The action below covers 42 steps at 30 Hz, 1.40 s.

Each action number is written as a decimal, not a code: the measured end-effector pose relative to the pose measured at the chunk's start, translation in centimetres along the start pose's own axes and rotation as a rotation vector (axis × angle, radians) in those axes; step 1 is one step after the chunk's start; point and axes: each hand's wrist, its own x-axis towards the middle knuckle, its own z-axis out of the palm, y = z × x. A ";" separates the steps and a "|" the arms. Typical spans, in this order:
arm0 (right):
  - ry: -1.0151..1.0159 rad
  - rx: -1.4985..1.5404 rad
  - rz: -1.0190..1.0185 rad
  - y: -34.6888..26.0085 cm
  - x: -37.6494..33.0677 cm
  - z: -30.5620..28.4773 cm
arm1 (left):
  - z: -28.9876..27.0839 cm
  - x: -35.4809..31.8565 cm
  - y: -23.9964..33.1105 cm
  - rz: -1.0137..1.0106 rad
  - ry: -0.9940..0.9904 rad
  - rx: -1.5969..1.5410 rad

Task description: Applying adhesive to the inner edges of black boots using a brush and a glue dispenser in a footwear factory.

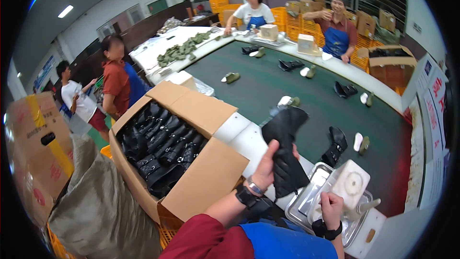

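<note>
My left hand [265, 169] is wrapped round a black boot [288, 146], a soft shaft with quilted stitching, lifted over the near edge of the conveyor belt [273, 79]. My right hand [331, 209] is closed in a loose fist beside a metal tray [293, 209]; anything inside its fingers is hidden. A whitish block [353, 182] with a round mark stands at that tray, with a pale handle [369, 206] beside it. Further along the belt lie a black boot [334, 146] and a white-and-green shoe piece [364, 145].
An open carton [211, 168] packed with black boots stands at my left, next to a grey-green sack [103, 206]. Several more black boots and white-and-green pieces lie along the belt. Co-workers in blue aprons [335, 42] stand round it. A printed panel [433, 115] rises at right.
</note>
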 end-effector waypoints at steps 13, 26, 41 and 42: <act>-0.176 0.281 0.086 -1.4 0.0 1.4 | -0.3 0.0 -1.3 -0.112 0.097 -0.234; -0.346 0.507 0.128 -3.7 -1.3 0.5 | 0.8 -0.4 -3.6 -0.378 -0.145 -0.246; -0.133 0.401 0.200 -1.7 -1.0 -1.1 | -1.0 0.6 -2.3 -0.292 -0.038 0.194; -0.198 0.342 0.155 -2.4 0.2 -2.4 | -1.8 0.9 -1.8 -0.242 -0.016 0.232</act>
